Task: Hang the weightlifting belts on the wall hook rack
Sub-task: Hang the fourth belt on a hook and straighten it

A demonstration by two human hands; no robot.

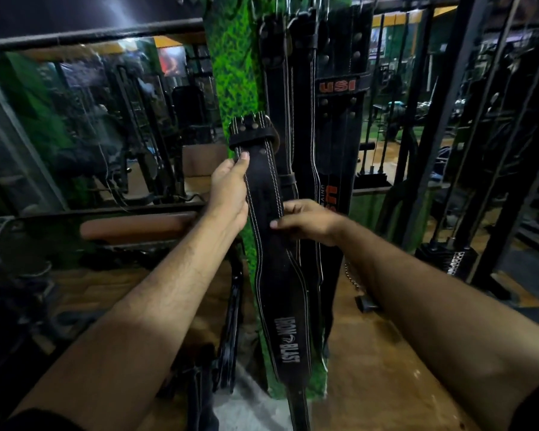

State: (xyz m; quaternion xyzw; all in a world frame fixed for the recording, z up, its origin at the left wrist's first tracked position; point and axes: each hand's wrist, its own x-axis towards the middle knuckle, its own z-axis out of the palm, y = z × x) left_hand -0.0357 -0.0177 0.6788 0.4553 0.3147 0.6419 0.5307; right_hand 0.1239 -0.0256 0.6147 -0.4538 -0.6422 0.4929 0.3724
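Observation:
A black leather weightlifting belt (274,275) with white stitching and "IRON BLAST" lettering hangs upright in front of me, its buckle end (252,130) at the top. My left hand (229,189) grips its left edge just below the buckle. My right hand (308,220) pinches the right edge a little lower. Behind it, several black belts (305,88), one marked "USI", hang from metal hooks (321,7) on a green pillar (234,63). The hooks' tops are cut off by the frame.
A mirror wall (91,126) with a black rail fills the left side. A brown padded bench (137,228) stands at the left. Black machine frames (442,119) and a weight stack (445,259) stand at the right. A chain (352,278) dangles near the pillar's base.

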